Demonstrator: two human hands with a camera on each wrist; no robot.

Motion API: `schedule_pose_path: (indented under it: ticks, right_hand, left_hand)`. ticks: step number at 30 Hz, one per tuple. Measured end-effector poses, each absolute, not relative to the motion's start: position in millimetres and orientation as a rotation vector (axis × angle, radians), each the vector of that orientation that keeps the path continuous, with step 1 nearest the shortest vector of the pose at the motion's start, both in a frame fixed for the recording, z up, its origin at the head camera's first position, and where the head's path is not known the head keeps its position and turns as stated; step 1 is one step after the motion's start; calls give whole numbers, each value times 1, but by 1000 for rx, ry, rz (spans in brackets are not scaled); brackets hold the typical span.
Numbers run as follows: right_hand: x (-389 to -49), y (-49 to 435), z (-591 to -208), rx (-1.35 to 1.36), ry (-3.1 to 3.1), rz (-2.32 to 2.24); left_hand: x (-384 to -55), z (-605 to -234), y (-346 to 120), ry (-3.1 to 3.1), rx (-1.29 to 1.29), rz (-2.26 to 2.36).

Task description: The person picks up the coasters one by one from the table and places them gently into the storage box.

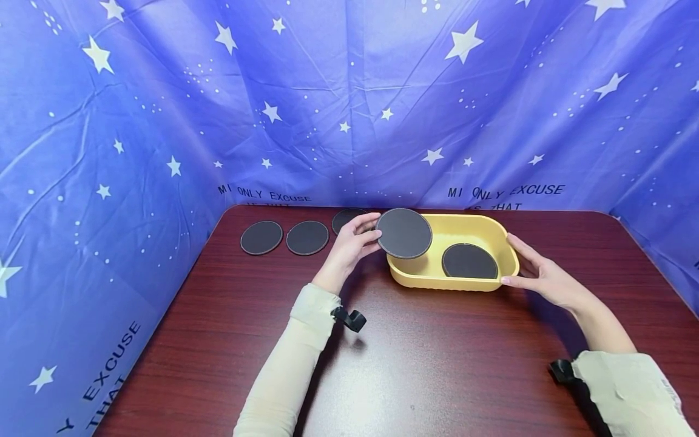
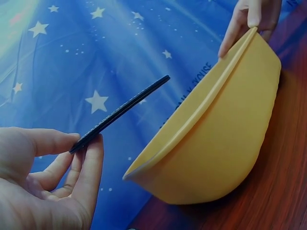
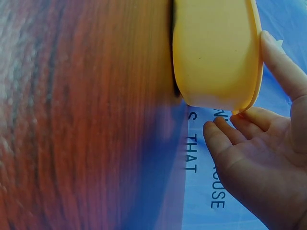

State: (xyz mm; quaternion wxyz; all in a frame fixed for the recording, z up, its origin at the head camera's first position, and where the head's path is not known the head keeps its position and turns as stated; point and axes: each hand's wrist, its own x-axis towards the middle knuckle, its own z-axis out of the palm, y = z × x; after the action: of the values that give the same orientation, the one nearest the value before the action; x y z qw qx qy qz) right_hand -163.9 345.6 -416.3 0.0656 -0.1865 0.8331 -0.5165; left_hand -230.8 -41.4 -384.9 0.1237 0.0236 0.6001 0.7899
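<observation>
Pinch grip: L hand (image 1: pixel 352 246) holds a black disc (image 1: pixel 405 233) by its 9 o'clock edge, approx. over the 10 o'clock end of the yellow tray (image 1: pixel 437 283); R hand (image 1: pixel 544 280) grips the tray's 3 o'clock end. Second disc (image 1: pixel 469 262) lies inside at 4 o'clock, three others (image 1: pixel 307 237) on the table (image 1: pixel 218 340) toward 9. Risk: edge-only hold may let the disc swivel & catch the rim, esp. w/ tray unsteady.

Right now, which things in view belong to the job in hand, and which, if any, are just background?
In the job:
left hand, pinching a black disc
right hand, on the yellow container
disc inside the container
probably the three discs left of it

Just background:
table
starry cloth
</observation>
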Motion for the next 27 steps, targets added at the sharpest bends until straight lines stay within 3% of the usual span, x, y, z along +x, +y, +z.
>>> schedule_pose_path:
  ticks: [27]
  right_hand:
    - [-163, 346, -416, -528, 2503, -1554]
  left_hand:
    - [-234, -390, 5, 1835, 109, 2158]
